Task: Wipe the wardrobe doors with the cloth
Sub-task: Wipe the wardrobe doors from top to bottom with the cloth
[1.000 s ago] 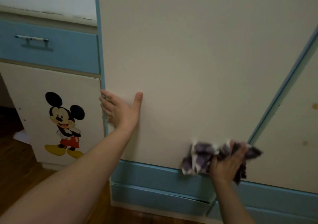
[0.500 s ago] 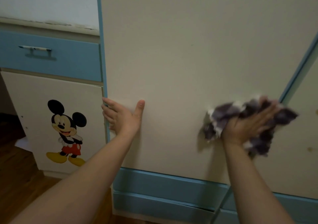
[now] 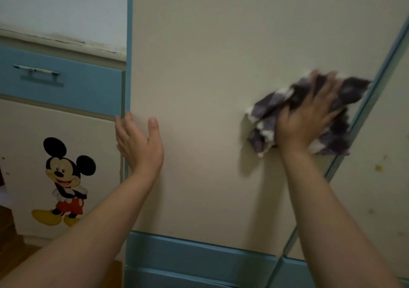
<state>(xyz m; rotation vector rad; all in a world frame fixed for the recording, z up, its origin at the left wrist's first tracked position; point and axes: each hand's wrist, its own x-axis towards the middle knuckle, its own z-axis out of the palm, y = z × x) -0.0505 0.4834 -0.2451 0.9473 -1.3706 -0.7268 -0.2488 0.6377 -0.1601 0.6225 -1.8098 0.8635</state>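
Cloth under right hand on wardrobe door; Mickey sticker left.

Cloth under right hand on door

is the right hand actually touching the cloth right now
Touching. The head view shows the right hand spread flat on the cloth, pressing it against the wardrobe door.

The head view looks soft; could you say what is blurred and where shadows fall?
Head view: the right hand and cloth are motion-blurred, the left hand is sharp; a soft shadow falls on the door beside the cloth; dim light, no glare.
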